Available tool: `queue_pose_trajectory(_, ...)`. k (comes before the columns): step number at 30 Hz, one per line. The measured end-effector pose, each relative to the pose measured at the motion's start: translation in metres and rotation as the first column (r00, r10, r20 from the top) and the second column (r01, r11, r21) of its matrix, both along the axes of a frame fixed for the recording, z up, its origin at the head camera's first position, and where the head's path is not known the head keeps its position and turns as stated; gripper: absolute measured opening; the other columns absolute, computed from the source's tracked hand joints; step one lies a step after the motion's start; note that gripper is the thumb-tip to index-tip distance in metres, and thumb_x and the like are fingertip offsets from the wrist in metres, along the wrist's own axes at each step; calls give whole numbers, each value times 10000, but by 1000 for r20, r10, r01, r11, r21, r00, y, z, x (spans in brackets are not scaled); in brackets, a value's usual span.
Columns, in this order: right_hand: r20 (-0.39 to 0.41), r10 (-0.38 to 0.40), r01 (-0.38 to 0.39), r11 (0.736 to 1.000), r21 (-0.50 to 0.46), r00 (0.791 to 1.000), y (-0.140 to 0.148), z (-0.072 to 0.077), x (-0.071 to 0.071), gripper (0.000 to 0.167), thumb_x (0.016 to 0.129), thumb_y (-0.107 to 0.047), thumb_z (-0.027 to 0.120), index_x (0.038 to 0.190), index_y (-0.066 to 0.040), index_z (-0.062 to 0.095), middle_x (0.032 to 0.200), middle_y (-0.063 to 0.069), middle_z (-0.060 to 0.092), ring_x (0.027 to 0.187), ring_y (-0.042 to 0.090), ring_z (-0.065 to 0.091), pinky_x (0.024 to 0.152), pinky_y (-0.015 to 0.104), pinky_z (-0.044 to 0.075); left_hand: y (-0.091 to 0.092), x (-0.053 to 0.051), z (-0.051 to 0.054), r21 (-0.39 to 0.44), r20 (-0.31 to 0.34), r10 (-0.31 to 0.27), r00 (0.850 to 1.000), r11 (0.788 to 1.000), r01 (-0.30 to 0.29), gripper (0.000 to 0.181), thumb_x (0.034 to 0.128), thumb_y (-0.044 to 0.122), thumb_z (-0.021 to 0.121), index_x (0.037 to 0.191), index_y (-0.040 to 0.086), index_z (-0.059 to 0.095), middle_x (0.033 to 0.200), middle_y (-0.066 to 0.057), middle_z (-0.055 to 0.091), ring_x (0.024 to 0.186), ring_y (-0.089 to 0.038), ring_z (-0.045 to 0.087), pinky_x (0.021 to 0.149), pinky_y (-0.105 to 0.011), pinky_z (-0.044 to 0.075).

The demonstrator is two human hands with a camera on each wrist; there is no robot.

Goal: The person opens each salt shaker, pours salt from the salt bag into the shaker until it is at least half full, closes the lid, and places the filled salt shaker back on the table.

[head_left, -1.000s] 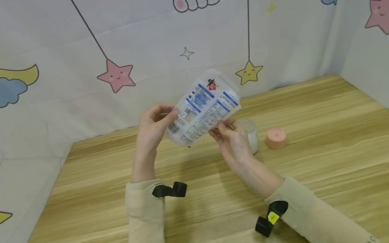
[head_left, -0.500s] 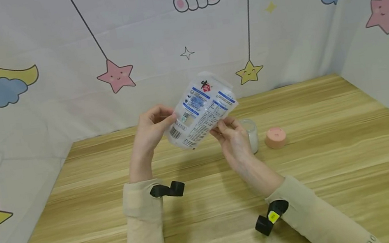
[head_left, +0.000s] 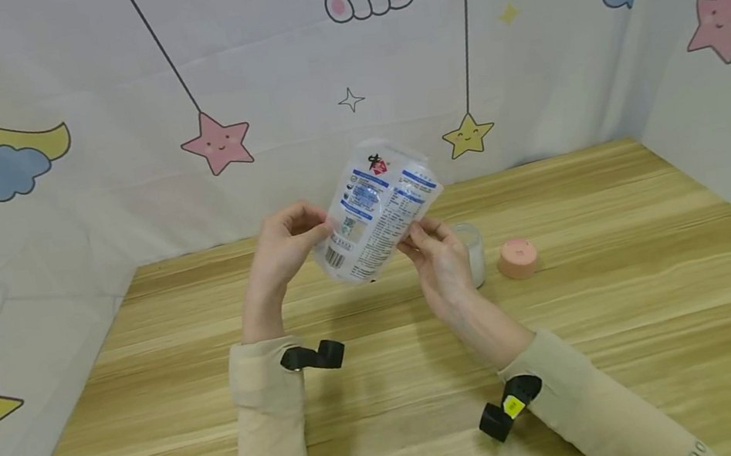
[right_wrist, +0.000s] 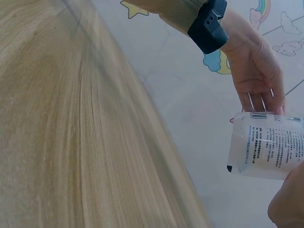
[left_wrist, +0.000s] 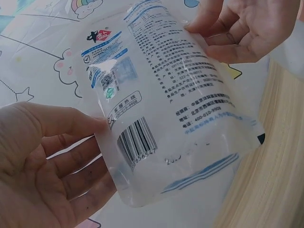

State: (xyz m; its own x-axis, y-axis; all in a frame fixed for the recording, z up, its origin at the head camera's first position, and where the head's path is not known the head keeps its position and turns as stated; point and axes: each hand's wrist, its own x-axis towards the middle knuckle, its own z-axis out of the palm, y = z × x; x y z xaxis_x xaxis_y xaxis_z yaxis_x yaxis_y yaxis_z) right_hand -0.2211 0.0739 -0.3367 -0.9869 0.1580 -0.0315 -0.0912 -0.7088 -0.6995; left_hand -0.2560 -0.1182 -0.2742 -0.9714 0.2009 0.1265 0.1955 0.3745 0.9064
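The grip is a narrow two-handed pinch: from the head view, the left hand [head_left: 280, 249] and right hand [head_left: 442, 260] hold the packet [head_left: 381, 214] by opposite sides, tilted, above the table [head_left: 626, 285]. Right of the packet stands a jar [head_left: 477, 259], partly hidden, then a pink cap [head_left: 519, 259]. Room seems best nearer the person than the packet. The left wrist view shows its printed side; inspecting seems in hand, and turning it calls for easing one pinch. In the right wrist view, the table's edge runs apart from the packet.
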Motion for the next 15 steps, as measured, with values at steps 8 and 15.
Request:
queue_pose_trajectory(8, -8, -11, 12, 1000, 19, 1000, 0, 1, 0, 177, 956, -35, 531, 817, -135, 578, 814, -38, 618, 790, 91, 588, 857, 239, 493, -5, -1, -2, -16, 30, -34, 999, 999, 35, 147, 925, 74, 597, 1031, -26, 611, 1098, -162, 637, 976, -221, 587, 873, -326, 501)
queue_pose_trajectory(15, -18, -10, 11, 999, 40, 1000, 0, 1, 1, 136, 934, -46, 568, 822, -123, 568, 806, -43, 630, 782, 89, 590, 843, 236, 487, -9, -2, -3, -43, 32, -59, 998, 997, 60, 141, 911, 65, 615, 1008, -37, 613, 1090, -179, 646, 982, -241, 609, 892, -375, 525)
